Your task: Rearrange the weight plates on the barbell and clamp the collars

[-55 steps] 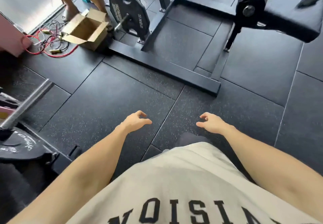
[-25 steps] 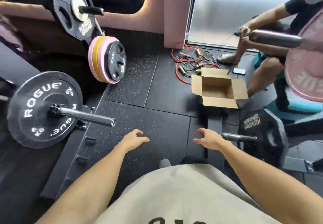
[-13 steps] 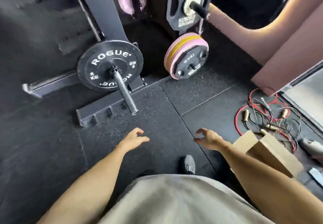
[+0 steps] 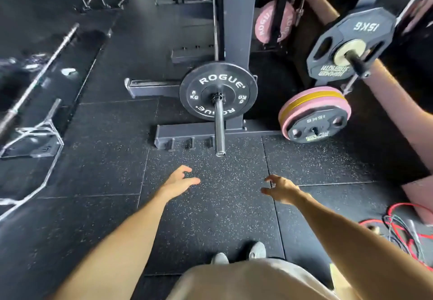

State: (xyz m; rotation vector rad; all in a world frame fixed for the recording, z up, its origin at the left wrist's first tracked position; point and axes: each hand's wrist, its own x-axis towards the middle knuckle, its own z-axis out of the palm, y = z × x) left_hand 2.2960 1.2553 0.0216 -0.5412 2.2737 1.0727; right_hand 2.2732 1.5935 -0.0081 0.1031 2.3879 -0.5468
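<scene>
Black speckled rubber floor tiles (image 4: pixel 210 206), a dark steel rack upright (image 4: pixel 236 18), pink wall (image 4: pixel 398 112) at right.

To your right a tangle of red and black cables (image 4: pixel 407 231) lies on the speckled rubber floor tiles (image 4: pixel 210 206); your grey shoes (image 4: pixel 239 254) show below.

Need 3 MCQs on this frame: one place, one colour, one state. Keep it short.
1. Where is the ROGUE plate?
A. flat on the floor
B. on the barbell sleeve
C. in a hand

2. Colour of the plate sandwiched in the pink stack?
A. yellow
B. green
C. blue

3. State of the left hand and right hand?
A. both grip plates
B. one holds a collar
C. both open, holding nothing

Key: 1 B, the sleeve runs through its hub; 2 A, a yellow edge shows between pink; 3 C, fingers spread above bare floor.
</scene>
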